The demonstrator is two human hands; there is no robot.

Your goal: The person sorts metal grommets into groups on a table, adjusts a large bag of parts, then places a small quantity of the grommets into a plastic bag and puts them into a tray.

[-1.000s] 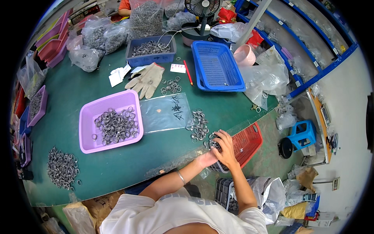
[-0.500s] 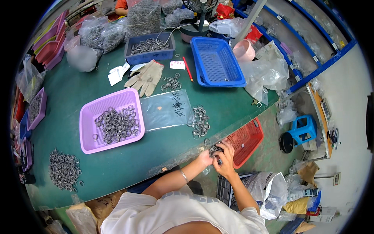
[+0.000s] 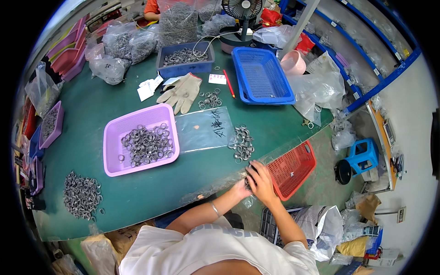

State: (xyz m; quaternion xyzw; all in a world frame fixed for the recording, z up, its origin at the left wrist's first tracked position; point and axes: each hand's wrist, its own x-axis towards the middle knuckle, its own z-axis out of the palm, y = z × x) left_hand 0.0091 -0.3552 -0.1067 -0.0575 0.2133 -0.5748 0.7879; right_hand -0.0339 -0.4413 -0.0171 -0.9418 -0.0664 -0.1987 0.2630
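Metal rings: a dark cluster pressed between both hands at the table's near edge, beside the red basket (image 3: 293, 168); too hidden to tell which way it points or where its long axis runs.
Small bag (image 3: 250, 200): clear plastic, hanging just below the hands.
Right hand (image 3: 262, 179): fingers curled down over the rings, closed around them, back of the hand up.
Left hand (image 3: 240, 187): tucked under and against the right hand, touching the same cluster; how far its fingers are spread cannot be told.
Loose rings (image 3: 241, 143): a small heap on the green table (image 3: 137, 197), just beyond the hands.
Flat bag (image 3: 204, 129): clear, lying between the heap and the purple tray (image 3: 112, 137).
Purple tray: holds many rings.
Far side: glove (image 3: 182, 91), blue basket (image 3: 262, 75).
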